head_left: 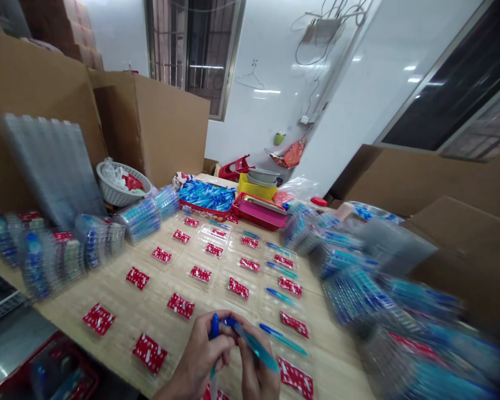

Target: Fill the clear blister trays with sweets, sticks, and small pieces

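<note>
My left hand (202, 353) is closed around a slim blue-and-teal pen-like stick (214, 326), its blue end pointing up. Close beside it, my right hand (258, 369) grips another blue-and-teal stick (260, 354), tilted with the teal end toward the lower right. Both hands are over the near part of a wooden table (333, 350). Rows of clear plastic trays lie around them, many holding a red packet with white marks (150, 353). Along the right row, several trays also carry a stick (283, 339). Another red packet (296, 378) lies just right of my right hand.
A red basket full of blue sticks (206, 210) stands at the far end, beside a red tray (258, 218) and a yellow basket (256, 189). Filled clear packs are stacked at right (358, 294) and left (52, 264). Cardboard boxes (170, 122) stand behind.
</note>
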Tool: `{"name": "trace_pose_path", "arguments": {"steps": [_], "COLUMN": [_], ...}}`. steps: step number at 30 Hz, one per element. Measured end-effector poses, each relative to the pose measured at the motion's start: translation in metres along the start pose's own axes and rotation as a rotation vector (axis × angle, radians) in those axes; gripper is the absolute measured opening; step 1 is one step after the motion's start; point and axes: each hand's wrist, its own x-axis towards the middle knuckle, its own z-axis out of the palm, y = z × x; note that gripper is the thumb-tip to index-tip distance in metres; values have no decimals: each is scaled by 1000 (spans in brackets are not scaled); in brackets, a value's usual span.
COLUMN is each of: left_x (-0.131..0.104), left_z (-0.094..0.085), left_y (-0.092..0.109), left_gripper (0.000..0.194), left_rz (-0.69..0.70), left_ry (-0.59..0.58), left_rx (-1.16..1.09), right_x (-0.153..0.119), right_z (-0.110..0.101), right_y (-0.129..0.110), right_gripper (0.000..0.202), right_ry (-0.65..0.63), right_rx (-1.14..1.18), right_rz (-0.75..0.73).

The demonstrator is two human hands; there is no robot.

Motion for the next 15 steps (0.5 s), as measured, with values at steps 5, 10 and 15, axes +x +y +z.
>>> {"name": "trace_pose_path", "arguments": {"steps": [5,10,15], "left_x": [6,18,22], "left_z": [-3,-12,-18], "left_y": [1,-11,-18], "left_gripper": [48,42,29], "left_rz": [58,123,277], "left_ry": [-48,2,-5], "left_rx": [125,177,203], "right_x": [2,4,4], "right_z": [1,5,6], "right_y": [1,0,-5], "right_gripper": [23,31,28], "right_ry": [155,161,124], "right_rx": [197,458,474], "right_rz": [317,494,515]}}
